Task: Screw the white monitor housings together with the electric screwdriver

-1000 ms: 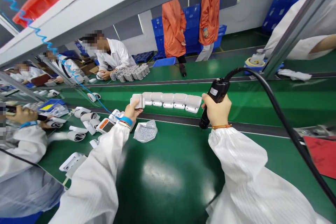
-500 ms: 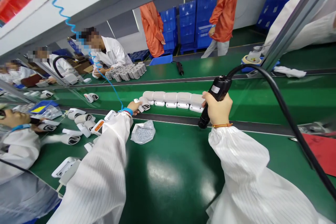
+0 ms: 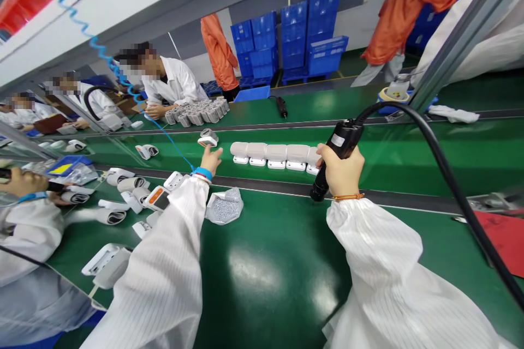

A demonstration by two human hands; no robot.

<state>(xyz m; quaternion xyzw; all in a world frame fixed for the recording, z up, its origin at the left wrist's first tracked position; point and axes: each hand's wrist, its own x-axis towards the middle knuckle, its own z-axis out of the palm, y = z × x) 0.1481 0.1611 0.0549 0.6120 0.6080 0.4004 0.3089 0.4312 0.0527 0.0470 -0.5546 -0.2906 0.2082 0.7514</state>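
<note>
My left hand [image 3: 212, 161] is open, fingers apart, just in front of a single wrist blood pressure monitor [image 3: 208, 138] with a rolled grey cuff. Whether a fingertip touches it is hard to tell. My right hand [image 3: 343, 172] is closed around a black electric screwdriver [image 3: 336, 144], its tip pointing down and its thick cable running off right. Between my hands, several more monitors [image 3: 276, 156] stand in a tight row on the green belt, white bodies underneath and cuffs on top. The right end of that row is partly hidden by my right hand.
A bag of small screws [image 3: 225, 207] lies on the green bench [image 3: 270, 267]. Loose monitors [image 3: 135, 191] are scattered to the left, beside a co-worker's hand [image 3: 24, 182]. A blue coiled cord [image 3: 98, 46] hangs at left. Grey cuffs [image 3: 198, 113] are stacked across the belt.
My left hand has let go of the monitor, which now lies farther back, apart from the row. The row has shifted slightly right. A person in orange has moved right.
</note>
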